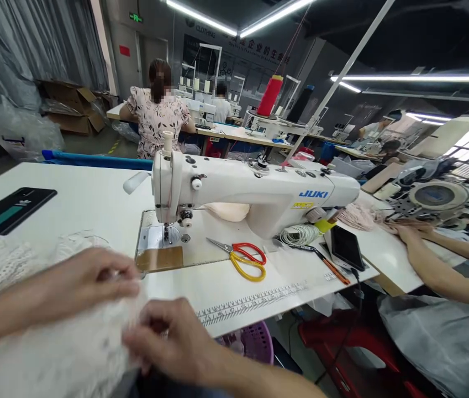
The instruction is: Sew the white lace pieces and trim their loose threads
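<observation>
White lace fabric (31, 342) lies bunched on the sewing table at lower left. My left hand (83, 282) rests on top of it with the fingers curled, pinching the lace near its right edge. My right hand (172, 337) is closed on the same edge of the lace, just below and to the right of the left hand. A white JUKI sewing machine (254, 193) stands behind the hands, its needle (167, 232) over the metal plate. The scissors (244, 257) with red and yellow handles lie to the right of the plate.
A dark phone (8, 210) lies at the table's far left, another dark device (347, 247) at its right edge beside a coil of white cord (299, 235). A co-worker's arms (441, 265) reach in from the right. Another person (156, 110) sits behind, facing away.
</observation>
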`<state>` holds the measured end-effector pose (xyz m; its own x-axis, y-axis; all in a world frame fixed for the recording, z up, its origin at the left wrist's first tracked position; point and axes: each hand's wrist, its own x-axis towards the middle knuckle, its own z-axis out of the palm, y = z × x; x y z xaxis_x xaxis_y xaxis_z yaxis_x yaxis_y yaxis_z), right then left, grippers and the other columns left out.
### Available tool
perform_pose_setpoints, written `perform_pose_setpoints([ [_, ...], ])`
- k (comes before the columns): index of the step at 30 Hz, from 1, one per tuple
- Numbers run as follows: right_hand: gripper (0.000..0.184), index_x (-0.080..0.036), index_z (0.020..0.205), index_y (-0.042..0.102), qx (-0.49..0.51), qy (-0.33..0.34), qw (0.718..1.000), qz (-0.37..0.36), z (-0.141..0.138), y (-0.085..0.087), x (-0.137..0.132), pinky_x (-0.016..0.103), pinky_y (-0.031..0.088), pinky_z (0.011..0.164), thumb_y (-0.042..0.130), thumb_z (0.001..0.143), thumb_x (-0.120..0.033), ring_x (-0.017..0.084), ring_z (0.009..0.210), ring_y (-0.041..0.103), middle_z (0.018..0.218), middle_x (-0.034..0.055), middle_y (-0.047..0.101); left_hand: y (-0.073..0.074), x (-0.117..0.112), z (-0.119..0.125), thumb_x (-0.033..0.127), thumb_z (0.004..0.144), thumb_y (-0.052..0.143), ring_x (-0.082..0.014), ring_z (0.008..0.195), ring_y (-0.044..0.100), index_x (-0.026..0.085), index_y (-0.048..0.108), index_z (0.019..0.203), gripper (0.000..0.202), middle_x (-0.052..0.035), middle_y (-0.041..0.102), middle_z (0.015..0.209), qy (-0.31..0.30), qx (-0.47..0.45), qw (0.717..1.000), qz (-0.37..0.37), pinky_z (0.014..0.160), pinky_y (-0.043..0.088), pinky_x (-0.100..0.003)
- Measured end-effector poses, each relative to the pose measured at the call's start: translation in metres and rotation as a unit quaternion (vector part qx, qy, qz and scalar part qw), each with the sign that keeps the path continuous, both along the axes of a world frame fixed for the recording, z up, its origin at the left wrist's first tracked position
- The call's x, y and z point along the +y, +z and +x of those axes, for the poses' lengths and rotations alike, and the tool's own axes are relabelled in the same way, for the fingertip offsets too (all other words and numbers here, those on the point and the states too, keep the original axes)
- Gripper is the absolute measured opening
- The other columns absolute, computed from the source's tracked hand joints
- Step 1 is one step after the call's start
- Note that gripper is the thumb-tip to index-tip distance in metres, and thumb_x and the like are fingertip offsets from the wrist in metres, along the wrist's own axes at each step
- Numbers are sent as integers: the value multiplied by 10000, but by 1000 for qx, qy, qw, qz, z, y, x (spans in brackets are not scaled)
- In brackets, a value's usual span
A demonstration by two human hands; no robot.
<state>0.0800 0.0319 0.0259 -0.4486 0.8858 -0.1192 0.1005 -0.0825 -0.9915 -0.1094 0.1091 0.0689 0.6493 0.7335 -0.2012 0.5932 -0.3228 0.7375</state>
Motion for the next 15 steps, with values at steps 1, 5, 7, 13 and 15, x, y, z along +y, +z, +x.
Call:
perform_pose_setpoints([
  [1, 271, -155, 642, 512, -57, -6, 998, 38, 4, 3, 15, 161, 368, 481, 567, 887, -258, 58, 452, 479, 533, -55, 515, 5, 27, 8, 443, 768, 588, -146, 589, 531, 185, 667, 642, 298, 26, 622, 612, -33, 17, 999, -22, 516, 356, -178],
  [5, 247, -144, 667, 592, -299, -67, 927, 217, 40, 1, 55, 231, 377, 573, 560, 897, -227, 119, 566, 555, 611, 2, 610, -11, 96, 39, 340, 753, 606, -133, 553, 456, 178, 649, 656, 193, 34, 532, 573, -58, 54, 996, -36, 488, 282, -204],
  [7, 179, -142, 853, 637, -324, -66, 894, 302, 59, -1, 65, 257, 374, 604, 499, 933, -223, 149, 673, 584, 775, 46, 660, -23, 103, 47, 320, 754, 598, -130, 550, 445, 179, 651, 664, 176, 33, 522, 574, -67, 58, 995, -40, 484, 271, -213],
  [13, 155, -188, 1009, 618, -331, 55, 705, 625, 67, -10, 92, 272, 375, 636, 471, 964, -167, 141, 923, 561, 1129, -7, 657, -25, 91, 54, 350, 766, 596, -126, 533, 439, 174, 670, 690, 205, 24, 551, 584, -77, 72, 994, -12, 452, 259, -222],
  [15, 129, -186, 939, 626, -338, 44, 680, 649, 64, -15, 97, 291, 339, 583, 500, 945, -156, 138, 835, 544, 1134, -27, 661, -23, 90, 56, 384, 766, 610, -121, 522, 424, 173, 663, 666, 239, 32, 526, 561, -80, 76, 994, 4, 441, 253, -224],
])
